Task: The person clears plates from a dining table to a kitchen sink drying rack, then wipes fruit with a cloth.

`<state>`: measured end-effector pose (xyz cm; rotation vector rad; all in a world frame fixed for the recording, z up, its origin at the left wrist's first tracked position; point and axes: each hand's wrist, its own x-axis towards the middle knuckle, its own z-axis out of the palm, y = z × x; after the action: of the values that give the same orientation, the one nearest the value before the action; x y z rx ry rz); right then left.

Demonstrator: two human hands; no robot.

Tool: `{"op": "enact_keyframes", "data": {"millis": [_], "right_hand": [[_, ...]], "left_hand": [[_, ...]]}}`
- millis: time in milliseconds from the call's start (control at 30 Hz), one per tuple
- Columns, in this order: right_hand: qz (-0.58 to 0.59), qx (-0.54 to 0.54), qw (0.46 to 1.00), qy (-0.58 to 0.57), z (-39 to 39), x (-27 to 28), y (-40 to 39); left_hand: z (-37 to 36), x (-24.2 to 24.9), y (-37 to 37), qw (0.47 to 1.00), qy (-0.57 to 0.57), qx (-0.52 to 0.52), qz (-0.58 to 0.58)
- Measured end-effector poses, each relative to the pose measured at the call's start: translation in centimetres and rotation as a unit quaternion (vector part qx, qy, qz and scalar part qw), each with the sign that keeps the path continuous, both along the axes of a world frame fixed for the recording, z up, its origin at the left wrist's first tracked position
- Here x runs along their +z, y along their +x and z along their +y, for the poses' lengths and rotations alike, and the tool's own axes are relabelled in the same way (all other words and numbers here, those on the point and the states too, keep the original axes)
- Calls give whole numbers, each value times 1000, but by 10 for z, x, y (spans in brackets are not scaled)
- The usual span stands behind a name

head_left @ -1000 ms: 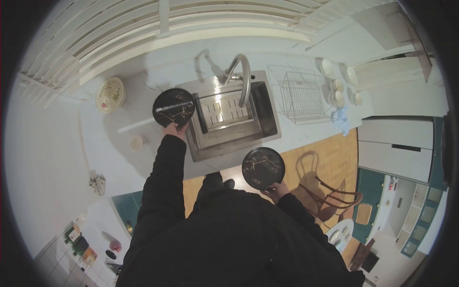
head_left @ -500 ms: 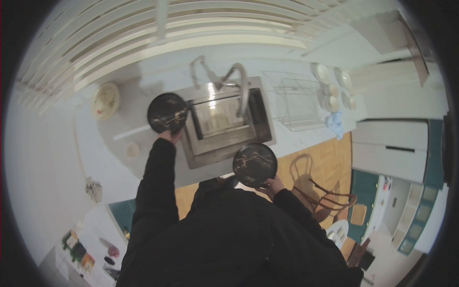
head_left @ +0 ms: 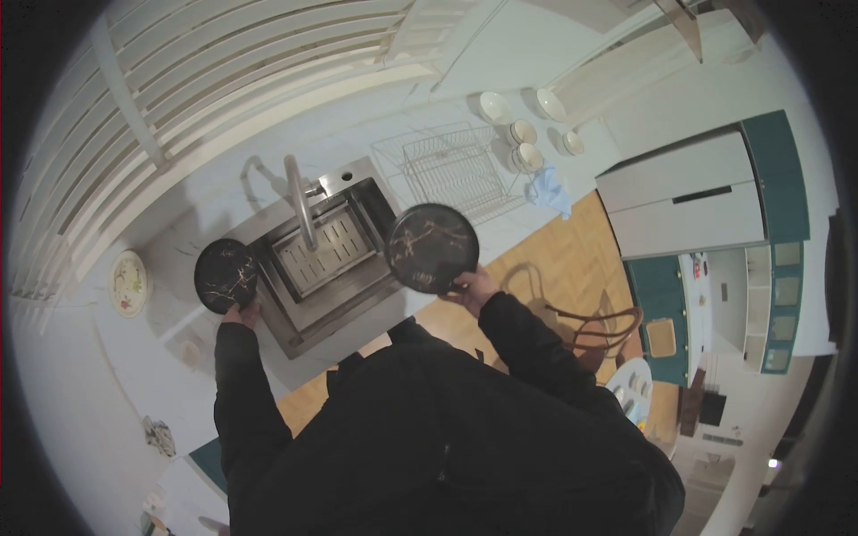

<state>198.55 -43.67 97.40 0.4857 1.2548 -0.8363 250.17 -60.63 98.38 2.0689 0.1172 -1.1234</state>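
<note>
- Holding a black plate by its near rim, the left hand (head_left: 239,313) has its fingers closed; this left plate (head_left: 226,275) appears over the left edge of the sink (head_left: 332,314).
- The right hand (head_left: 474,290) pinches the right plate (head_left: 433,248), seen across the sink's right front corner.
- Both plates are round, with no long axis, and extend forward from the fingers.
- On the worktop (head_left: 174,393), the drying rack (head_left: 451,170) lies beyond the right plate, nearer the right hand.
- Fingers under both plates are hidden; whether either plate touches the sink, I cannot tell.
</note>
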Motion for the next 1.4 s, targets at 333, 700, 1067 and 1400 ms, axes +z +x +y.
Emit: {"op": "enact_keyframes", "data": {"millis": [333, 700, 1067, 1400], "right_hand": [[212, 158, 954, -143, -83, -112, -145], [350, 527, 752, -188, -127, -165, -149], [363, 562, 709, -223, -159, -105, -120], [365, 559, 694, -270, -157, -87, -78]], "left_hand": [[71, 48, -113, 999, -7, 6, -54], [161, 52, -216, 995, 28, 60, -78], [150, 61, -215, 996, 71, 5, -44], [134, 74, -214, 997, 70, -7, 27]]}}
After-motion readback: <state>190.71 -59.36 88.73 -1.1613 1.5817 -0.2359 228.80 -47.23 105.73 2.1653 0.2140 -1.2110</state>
